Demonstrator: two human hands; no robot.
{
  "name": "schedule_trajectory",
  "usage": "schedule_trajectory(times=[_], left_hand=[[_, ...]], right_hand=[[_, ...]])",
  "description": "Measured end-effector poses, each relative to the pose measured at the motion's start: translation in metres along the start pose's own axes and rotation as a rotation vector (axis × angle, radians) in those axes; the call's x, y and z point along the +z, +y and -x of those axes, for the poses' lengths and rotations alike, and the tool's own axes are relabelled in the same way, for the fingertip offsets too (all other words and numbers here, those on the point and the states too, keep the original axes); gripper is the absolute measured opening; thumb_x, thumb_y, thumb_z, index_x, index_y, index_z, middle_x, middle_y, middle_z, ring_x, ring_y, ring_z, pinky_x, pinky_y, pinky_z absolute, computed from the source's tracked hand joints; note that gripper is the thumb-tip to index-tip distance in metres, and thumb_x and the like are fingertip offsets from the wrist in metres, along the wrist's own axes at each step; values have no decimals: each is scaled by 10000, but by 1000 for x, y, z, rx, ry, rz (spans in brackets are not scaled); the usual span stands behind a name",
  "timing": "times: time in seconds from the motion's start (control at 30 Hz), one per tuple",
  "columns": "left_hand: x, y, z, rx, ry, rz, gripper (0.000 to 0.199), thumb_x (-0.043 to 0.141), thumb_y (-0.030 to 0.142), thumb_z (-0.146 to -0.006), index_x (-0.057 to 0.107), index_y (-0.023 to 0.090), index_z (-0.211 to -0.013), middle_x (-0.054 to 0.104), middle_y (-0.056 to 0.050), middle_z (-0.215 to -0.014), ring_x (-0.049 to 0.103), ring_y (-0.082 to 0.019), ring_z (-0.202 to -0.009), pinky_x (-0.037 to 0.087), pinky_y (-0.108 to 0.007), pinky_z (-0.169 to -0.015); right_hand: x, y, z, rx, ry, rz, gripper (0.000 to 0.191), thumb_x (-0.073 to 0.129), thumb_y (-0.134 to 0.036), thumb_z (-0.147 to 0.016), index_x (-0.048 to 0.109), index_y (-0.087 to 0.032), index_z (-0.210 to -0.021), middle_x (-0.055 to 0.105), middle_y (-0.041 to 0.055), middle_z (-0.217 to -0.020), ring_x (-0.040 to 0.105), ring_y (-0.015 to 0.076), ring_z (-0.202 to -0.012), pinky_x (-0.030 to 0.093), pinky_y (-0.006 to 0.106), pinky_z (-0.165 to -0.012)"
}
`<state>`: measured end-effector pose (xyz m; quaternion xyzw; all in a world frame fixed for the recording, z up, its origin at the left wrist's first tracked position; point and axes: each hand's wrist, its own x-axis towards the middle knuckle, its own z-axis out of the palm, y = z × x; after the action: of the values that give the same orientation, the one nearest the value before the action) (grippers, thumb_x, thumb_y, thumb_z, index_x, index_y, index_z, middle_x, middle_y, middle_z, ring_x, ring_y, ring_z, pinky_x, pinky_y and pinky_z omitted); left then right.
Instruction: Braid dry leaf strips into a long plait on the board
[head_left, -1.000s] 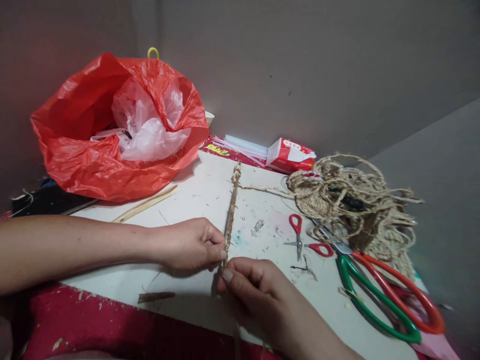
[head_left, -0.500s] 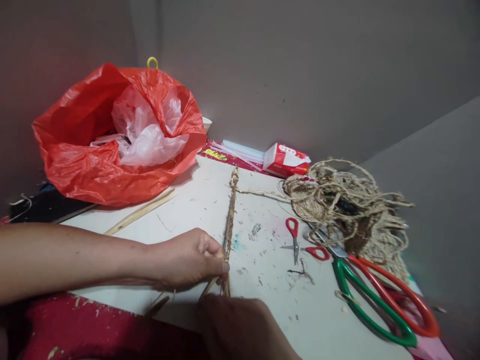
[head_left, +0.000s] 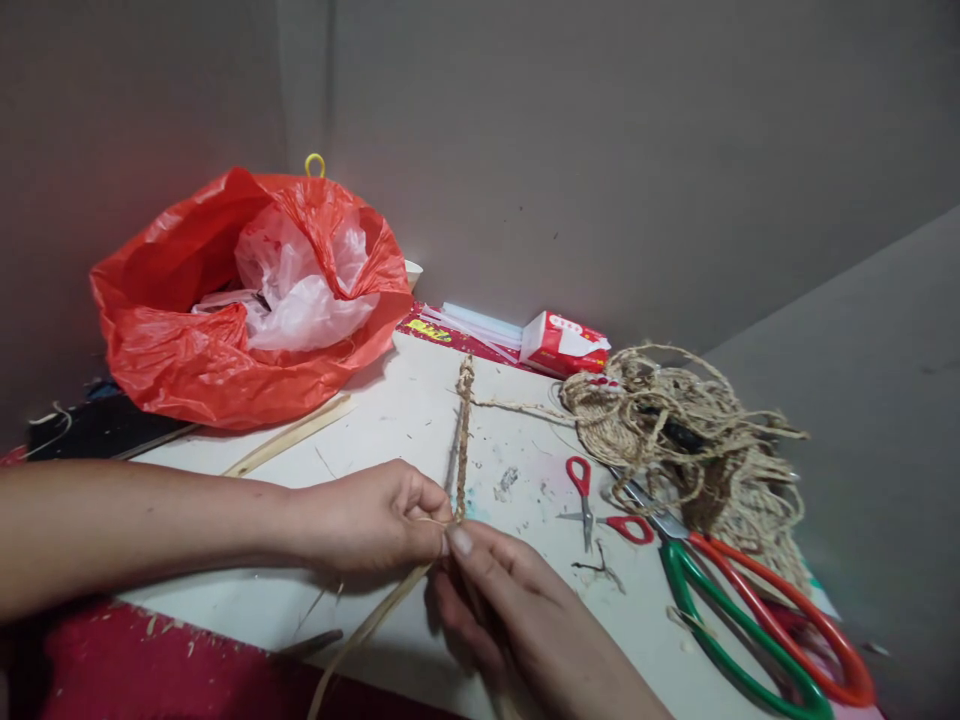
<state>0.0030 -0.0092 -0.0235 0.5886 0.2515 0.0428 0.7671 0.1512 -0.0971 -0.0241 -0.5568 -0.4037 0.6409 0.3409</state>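
Observation:
A narrow brown braid of plant fibre (head_left: pixel 463 435) runs away from me across the white board (head_left: pixel 405 400). At its near end my left hand (head_left: pixel 397 515) is closed in a pinch, fingers and thumb pressed on the braid's strands. My right hand (head_left: pixel 517 600) pinches the same end from the right, thumb on top, its fingertips meeting the left ones. A pale flat fibre strip (head_left: pixel 371 620) hangs from between the hands toward the lower left. What lies under the right fingers is partly hidden.
A red plastic bag (head_left: pixel 180 385) stands at the back left, near a pale loose strip (head_left: pixel 289 435). Small red-handled scissors (head_left: pixel 585 500), large red-and-green-handled scissors (head_left: pixel 739 630) and a heap of twisted cord (head_left: pixel 675 420) lie right. A tissue pack (head_left: pixel 559 345) sits behind.
My right hand has risen from the lower edge to the braid's near end, beside my left hand. The pale strip now extends to the lower left. The view has tilted slightly upward.

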Motion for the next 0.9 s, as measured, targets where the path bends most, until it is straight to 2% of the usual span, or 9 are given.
schedule_trajectory(times=[0.07, 0.2, 0.27, 0.4, 0.6, 0.7, 0.77, 0.83, 0.9], left_hand=[[-2, 1, -1, -17, -24, -72, 219, 569, 308, -765, 499, 146, -635, 408, 71, -500, 267, -45, -441, 197, -196, -440], [-9, 4, -1, -23, -127, -206, 195, 512, 285, -801, 589, 130, -713, 473, 41, -572, 330, -57, -486, 236, -186, -450], [-11, 6, 0, -36, -113, -315, 178, 515, 279, -798, 603, 134, -743, 430, 55, -552, 326, -61, -485, 245, -179, -445], [-13, 15, 4, 24, -81, -558, 210, 465, 241, -826, 650, 146, -795, 464, 48, -567, 370, -68, -517, 302, -165, -491], [-2, 31, 18, 104, 42, -1011, 243, 418, 190, -830, 634, 167, -723, 533, 7, -558, 403, -97, -484, 297, -208, -499], [8, 23, 26, 168, 34, -1137, 174, 443, 170, -812, 610, 168, -766, 557, -10, -564, 431, -113, -445, 297, -228, -465], [14, 15, 30, 231, -13, -1281, 107, 526, 133, -735, 594, 145, -815, 571, -25, -584, 446, -129, -423, 281, -245, -434], [19, 7, 32, 289, -47, -1432, 197, 557, 88, -674, 583, 115, -867, 582, -43, -614, 466, -149, -420, 266, -262, -414], [24, 0, 32, 328, -17, -1531, 206, 530, 69, -687, 585, 103, -883, 590, -57, -644, 496, -170, -444, 269, -277, -410]], right_hand=[[-2, 2, -2, 7, -70, 69, 438, 436, -563, -859, 549, -155, -746, 385, -40, -552, 340, 87, -499, 282, 203, -469], [-15, 2, -6, 14, -141, 181, 467, 408, -542, -882, 526, -154, -650, 341, -47, -545, 266, 79, -487, 202, 209, -444], [-18, 4, -9, 17, -175, 150, 454, 415, -528, -883, 467, -168, -611, 322, -56, -522, 240, 79, -473, 190, 216, -445], [-14, 14, -12, 0, -92, 68, 429, 454, -479, -875, 421, -180, -569, 294, -71, -479, 207, 75, -444, 166, 222, -436], [-4, 18, -10, -8, 95, 116, 441, 490, -516, -839, 513, -168, -569, 320, -62, -443, 242, 76, -424, 193, 216, -425], [1, 20, -8, -13, 109, 76, 458, 507, -568, -805, 533, -165, -588, 366, -48, -467, 281, 82, -445, 231, 216, -437], [4, 22, -7, 0, 118, 40, 470, 512, -584, -793, 500, -171, -568, 348, -54, -459, 270, 79, -442, 236, 216, -435], [7, 23, -6, 17, 127, 13, 477, 524, -585, -784, 467, -177, -546, 328, -61, -449, 260, 75, -436, 240, 214, -431], [9, 23, -5, 22, 120, -13, 473, 540, -579, -777, 467, -175, -541, 367, -52, -458, 289, 75, -439, 263, 213, -440]])
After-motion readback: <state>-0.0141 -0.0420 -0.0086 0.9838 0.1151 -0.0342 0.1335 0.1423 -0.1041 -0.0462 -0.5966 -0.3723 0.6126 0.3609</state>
